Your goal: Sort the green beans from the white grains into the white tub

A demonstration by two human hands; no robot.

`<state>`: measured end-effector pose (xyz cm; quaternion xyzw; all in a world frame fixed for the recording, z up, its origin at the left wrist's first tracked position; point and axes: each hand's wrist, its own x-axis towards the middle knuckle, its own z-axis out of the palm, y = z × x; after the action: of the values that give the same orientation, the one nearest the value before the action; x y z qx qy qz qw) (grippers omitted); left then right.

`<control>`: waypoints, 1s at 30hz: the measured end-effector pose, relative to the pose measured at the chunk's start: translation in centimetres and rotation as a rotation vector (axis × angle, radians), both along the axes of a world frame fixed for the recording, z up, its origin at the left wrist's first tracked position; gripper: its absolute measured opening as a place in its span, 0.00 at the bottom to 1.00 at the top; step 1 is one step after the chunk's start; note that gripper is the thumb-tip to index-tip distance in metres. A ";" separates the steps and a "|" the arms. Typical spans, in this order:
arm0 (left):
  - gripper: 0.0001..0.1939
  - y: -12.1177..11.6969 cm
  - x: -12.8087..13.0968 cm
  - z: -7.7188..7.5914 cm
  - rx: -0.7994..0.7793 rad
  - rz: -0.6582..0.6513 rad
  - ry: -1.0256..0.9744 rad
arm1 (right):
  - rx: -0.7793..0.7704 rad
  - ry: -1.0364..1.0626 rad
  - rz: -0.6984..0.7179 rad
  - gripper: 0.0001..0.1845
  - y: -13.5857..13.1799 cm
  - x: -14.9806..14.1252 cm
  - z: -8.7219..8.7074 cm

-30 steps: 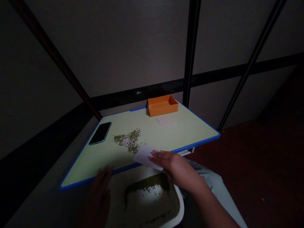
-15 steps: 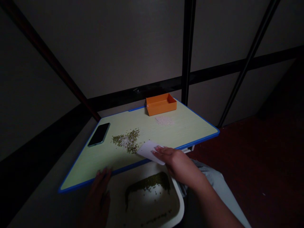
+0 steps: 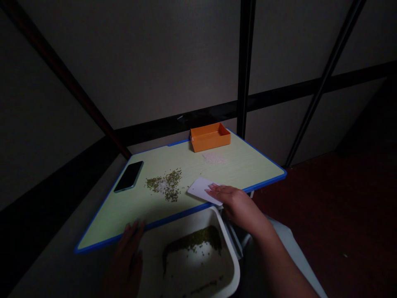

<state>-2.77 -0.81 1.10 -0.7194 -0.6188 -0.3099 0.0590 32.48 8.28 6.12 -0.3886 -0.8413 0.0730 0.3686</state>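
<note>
My right hand (image 3: 237, 205) is closed on a white card (image 3: 198, 189), fingers on top, holding it low over the front edge of the board. Left of the card lies a scattered pile of small green grains mixed with white ones (image 3: 166, 184). Below the edge stands a white plastic tub (image 3: 235, 265) with green grains (image 3: 198, 240) along its far side. In deep shadow, my left hand (image 3: 127, 258) grips the tub's left side, its fingertips near the board's blue edge. A pale patch of white grains (image 3: 214, 157) lies farther back.
The board (image 3: 248, 161) is pale yellow with a blue rim. An orange open box (image 3: 212, 142) stands at its back, and a phone (image 3: 128, 176) lies at its left. Panelled walls close off the back and left. A dark red floor (image 3: 341, 215) lies to the right.
My right hand has moved the card to the right and slightly back, away from the green pile. My left hand has hardly moved.
</note>
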 end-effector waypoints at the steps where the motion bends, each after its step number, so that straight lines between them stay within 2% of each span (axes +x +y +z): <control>1: 0.27 0.0 0.0 0.0 0.005 -0.003 0.002 | -0.003 0.002 -0.012 0.30 0.1 0.1 0.0; 6: 0.27 0.0 0.0 -0.2 0.027 0.002 0.007 | -0.001 -0.046 -0.187 0.30 1.7 1.0 -0.8; 9: 0.27 0.1 0.0 -0.2 0.020 0.007 0.001 | 0.019 -0.039 -0.218 0.31 2.4 1.5 -1.2; 17: 0.27 0.0 0.0 0.0 -0.004 0.006 -0.009 | 0.091 0.033 -0.120 0.34 0.1 1.4 -0.3; 20: 0.27 0.0 0.1 0.1 0.006 -0.005 -0.014 | 0.103 0.022 -0.015 0.34 -0.5 0.6 0.0; 24: 0.26 0.0 0.3 0.1 -0.006 0.022 -0.039 | 0.073 -0.023 0.016 0.30 0.1 -0.7 -0.4; 30: 0.26 0.0 0.4 0.2 -0.028 0.039 -0.061 | 0.019 -0.080 -0.007 0.32 1.1 -1.6 -1.1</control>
<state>-2.41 -0.85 1.30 -0.6983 -0.6383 -0.3218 0.0363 30.85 9.36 5.02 -0.3905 -0.8547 0.0482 0.3386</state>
